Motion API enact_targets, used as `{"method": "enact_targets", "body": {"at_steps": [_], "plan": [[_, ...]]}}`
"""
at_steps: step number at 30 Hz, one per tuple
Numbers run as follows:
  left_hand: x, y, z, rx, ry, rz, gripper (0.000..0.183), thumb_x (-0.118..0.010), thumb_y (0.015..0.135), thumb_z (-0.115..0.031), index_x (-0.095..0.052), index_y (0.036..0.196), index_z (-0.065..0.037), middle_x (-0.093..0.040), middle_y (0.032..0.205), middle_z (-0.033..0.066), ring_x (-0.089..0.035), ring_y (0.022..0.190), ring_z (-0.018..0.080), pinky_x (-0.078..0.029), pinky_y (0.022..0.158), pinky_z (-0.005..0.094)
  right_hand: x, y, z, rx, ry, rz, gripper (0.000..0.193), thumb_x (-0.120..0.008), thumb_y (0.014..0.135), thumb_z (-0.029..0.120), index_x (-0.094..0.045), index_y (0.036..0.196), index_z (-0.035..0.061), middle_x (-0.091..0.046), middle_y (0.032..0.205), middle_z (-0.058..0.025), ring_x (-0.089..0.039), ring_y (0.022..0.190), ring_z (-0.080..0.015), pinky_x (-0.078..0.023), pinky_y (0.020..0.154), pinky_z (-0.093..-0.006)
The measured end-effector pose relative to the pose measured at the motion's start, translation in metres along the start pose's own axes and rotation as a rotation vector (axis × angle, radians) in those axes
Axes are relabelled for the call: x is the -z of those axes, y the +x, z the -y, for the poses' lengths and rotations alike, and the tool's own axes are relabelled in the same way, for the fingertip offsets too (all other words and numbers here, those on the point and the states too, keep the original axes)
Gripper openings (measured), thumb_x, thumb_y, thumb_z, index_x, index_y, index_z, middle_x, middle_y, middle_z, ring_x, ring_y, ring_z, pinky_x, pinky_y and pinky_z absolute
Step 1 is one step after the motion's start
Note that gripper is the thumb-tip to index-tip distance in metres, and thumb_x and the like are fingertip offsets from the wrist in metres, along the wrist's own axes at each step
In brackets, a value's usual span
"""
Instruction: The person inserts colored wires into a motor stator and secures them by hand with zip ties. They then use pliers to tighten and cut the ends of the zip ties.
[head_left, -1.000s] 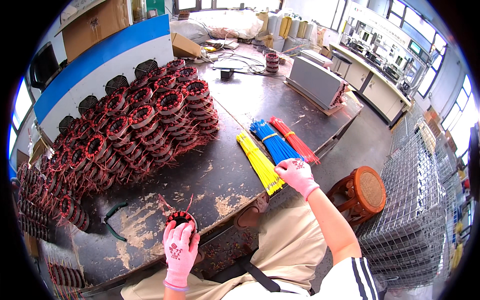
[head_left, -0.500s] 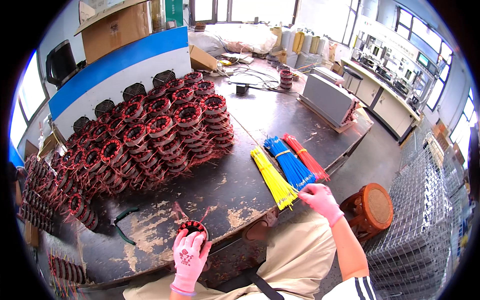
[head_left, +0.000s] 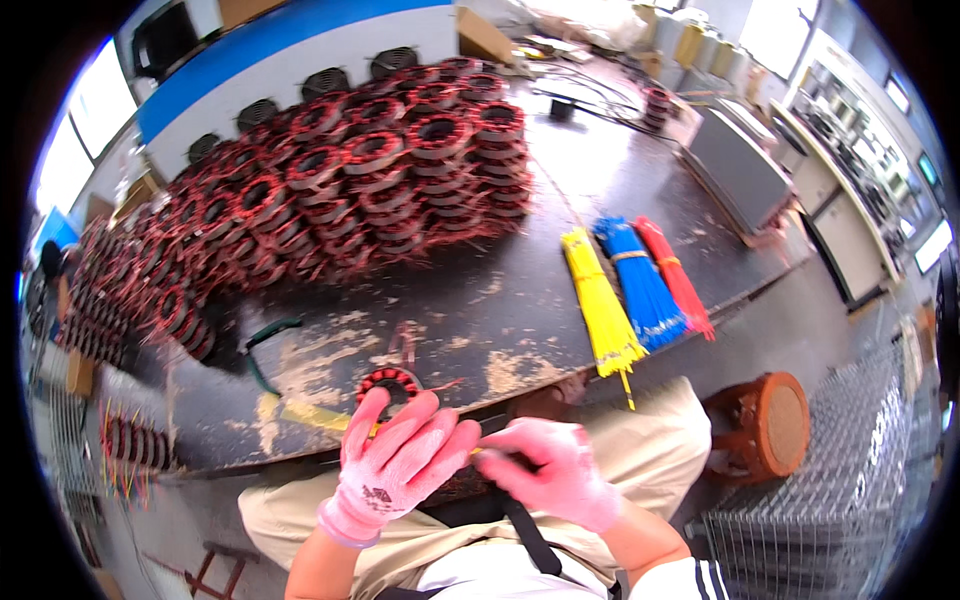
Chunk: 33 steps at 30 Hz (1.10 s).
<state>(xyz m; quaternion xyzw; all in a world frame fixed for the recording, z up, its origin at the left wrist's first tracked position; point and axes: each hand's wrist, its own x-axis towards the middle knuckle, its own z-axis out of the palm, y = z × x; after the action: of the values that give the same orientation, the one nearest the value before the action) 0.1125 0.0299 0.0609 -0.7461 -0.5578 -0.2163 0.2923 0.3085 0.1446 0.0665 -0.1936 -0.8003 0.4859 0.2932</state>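
Note:
Both my hands wear pink gloves and meet at the table's front edge. Thumb and fingers of my right hand (head_left: 555, 472) pinch a yellow wire close to my left fingertips. My left hand (head_left: 400, 460) has its fingers bent over the same yellow wire (head_left: 318, 415), whose blurred far part sticks out to the left; the stretch under the fingers is hidden. Just beyond that hand a stator ring (head_left: 388, 380) with red windings lies on the table, its red leads loose. To the right lie tied bundles of yellow wires (head_left: 602, 305), blue wires (head_left: 640, 285) and red wires (head_left: 675, 275).
Stacked stators (head_left: 370, 180) fill the back left of the worn dark table (head_left: 480, 310). Green-handled pliers (head_left: 262, 350) lie left of the single ring. A grey box (head_left: 735, 170) stands at the back right; a wooden stool (head_left: 775, 425) and wire mesh cages (head_left: 820, 520) are beyond the edge.
My right hand has come left from the wire bundles to my left hand, now with a yellow wire. My left hand has shifted off the stator ring. The whole view has tilted and shifted.

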Motion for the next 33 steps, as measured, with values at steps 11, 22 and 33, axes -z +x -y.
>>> {"method": "enact_targets", "body": {"at_steps": [11, 22, 33], "plan": [[-0.03, -0.05, 0.023, 0.674, -0.337, -0.026, 0.028, -0.071, 0.083, 0.002, -0.07, 0.11, -0.007, -0.063, 0.097, 0.0104, -0.064, 0.086, 0.0307, -0.052, 0.07, 0.0391, 0.116, -0.067, -0.096, -0.614, -0.424, 0.355, 0.038, -0.065, 0.095, 0.04, -0.075, 0.108, 0.006, -0.074, 0.101, -0.0139, -0.07, 0.095, -0.0302, -0.054, 0.084, -0.0393], [-0.064, -0.053, 0.028, 0.703, -0.444, 0.035, 0.026, -0.068, 0.085, 0.004, -0.069, 0.108, -0.009, -0.064, 0.092, 0.0127, -0.065, 0.079, 0.0325, -0.052, 0.066, 0.0395, 0.139, 0.01, -0.109, -0.709, -0.27, 0.416, 0.031, -0.069, 0.094, 0.034, -0.077, 0.098, 0.0041, -0.072, 0.078, -0.0032, -0.066, 0.072, -0.0119, -0.053, 0.07, -0.0302], [-0.051, -0.06, 0.03, 0.662, -0.594, 0.132, 0.02, -0.065, 0.091, -0.001, -0.068, 0.11, -0.005, -0.065, 0.094, 0.0126, -0.066, 0.081, 0.0304, -0.053, 0.069, 0.0388, -0.048, 0.036, -0.085, 0.262, -0.605, 0.168, 0.029, -0.075, 0.084, 0.025, -0.07, 0.111, 0.0141, -0.07, 0.107, -0.0035, -0.065, 0.101, -0.0244, -0.051, 0.088, -0.0424]]}}
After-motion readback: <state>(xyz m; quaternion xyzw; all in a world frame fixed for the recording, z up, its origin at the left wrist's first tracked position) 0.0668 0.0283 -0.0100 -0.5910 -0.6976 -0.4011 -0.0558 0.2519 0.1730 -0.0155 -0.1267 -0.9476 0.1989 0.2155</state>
